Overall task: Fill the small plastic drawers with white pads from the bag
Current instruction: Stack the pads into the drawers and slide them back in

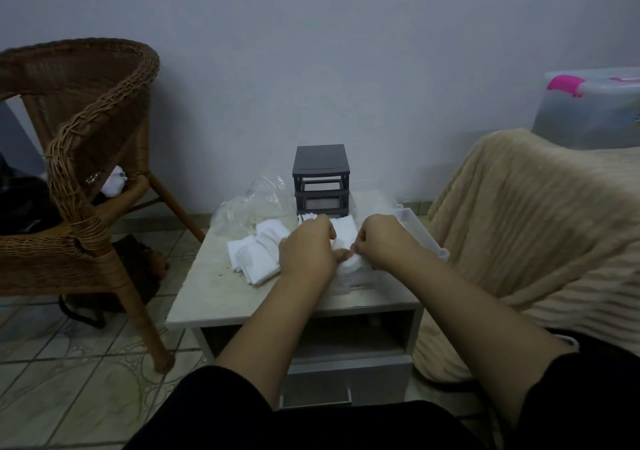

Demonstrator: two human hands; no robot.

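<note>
On the table [214, 297], left hand [306, 252] and right hand [384, 241] pinch a pad stack [349, 271] — uneven squeeze could splay it, dropping pads.

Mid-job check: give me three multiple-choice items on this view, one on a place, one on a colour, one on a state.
1. Where is the bag relative to the frame?
A. on top of it
B. left of it
C. right of it

2. What colour is the latch on the box?
A. green
B. black
C. pink

3. What are the left hand and right hand doing?
A. both hold pads
B. both lie flat and open
C. both grip the frame

Key:
1 B: the bag lies on the table beside the frame's left side.
2 C: the latch is bright pink.
3 A: the fingers of both hands curl on the pads.
</note>
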